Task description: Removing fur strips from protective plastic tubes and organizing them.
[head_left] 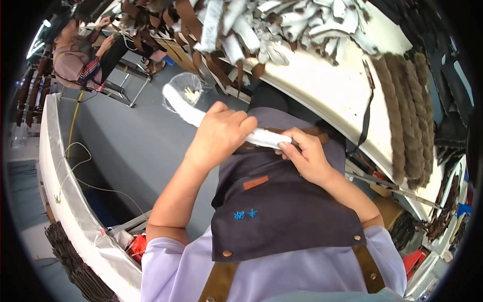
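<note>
A long white strip (180,106), soft-looking and slightly curved, stretches between my hands above my lap. My left hand (221,132) is closed around its middle, and the far end hangs out past that hand to the upper left. The other end is pinched between the thumb and fingers of my right hand (308,153). Some brown material (292,130) shows right behind the strip near my right hand; whether it is joined to it I cannot tell. Beneath both hands lies my dark apron (282,201).
Ahead, a white table (327,95) bears a heap of white and grey strips (312,22), a black strap (369,95) and brown fur strips (405,121). A clear bag-lined bin (193,83) stands on the floor. At far left a seated person (75,58) works; a white-sided table (68,201) runs alongside.
</note>
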The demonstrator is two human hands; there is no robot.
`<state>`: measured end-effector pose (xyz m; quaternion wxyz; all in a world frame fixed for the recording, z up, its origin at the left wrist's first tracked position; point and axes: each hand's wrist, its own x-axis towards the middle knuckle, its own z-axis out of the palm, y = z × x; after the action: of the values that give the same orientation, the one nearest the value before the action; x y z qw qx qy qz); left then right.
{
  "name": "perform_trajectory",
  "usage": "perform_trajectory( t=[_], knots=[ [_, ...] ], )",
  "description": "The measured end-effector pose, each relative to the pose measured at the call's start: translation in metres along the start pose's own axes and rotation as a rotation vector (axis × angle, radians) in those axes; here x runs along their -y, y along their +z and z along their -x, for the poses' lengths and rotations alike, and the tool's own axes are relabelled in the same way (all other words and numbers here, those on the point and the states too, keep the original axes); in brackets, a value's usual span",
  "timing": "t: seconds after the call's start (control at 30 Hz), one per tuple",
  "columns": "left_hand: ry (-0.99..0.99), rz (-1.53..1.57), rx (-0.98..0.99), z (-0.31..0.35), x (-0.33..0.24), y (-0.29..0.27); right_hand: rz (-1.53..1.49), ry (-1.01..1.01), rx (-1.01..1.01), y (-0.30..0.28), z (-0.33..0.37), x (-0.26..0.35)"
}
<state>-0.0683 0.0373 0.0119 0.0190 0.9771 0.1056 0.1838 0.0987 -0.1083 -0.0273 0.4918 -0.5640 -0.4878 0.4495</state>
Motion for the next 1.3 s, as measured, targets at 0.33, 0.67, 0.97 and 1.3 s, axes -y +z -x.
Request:
perform_trajectory(
  t=[0.33, 0.67, 0.97, 1.3],
  knots=[
    [0.067, -0.056, -0.041, -0.002, -0.009, 0.011, -0.522, 0.294, 0.256, -0.006, -0.001, -0.003],
    [-0.145, 0.026, -0.137, -0.002, -0.022, 0.004, -0.131, 0.141, 0.274, -0.009, -0.018, -0.007],
    [-0.875, 2.102, -0.299, 0.032, -0.054, 0.057, -0.424, 0.011, 0.46, -0.003, -0.027, -0.007],
    [-1.124, 2.073, -0.826, 0.032, -0.017, 0.049, 0.568, -0.185, 0.142, -0.039, -0.046, 0.024]
  ],
)
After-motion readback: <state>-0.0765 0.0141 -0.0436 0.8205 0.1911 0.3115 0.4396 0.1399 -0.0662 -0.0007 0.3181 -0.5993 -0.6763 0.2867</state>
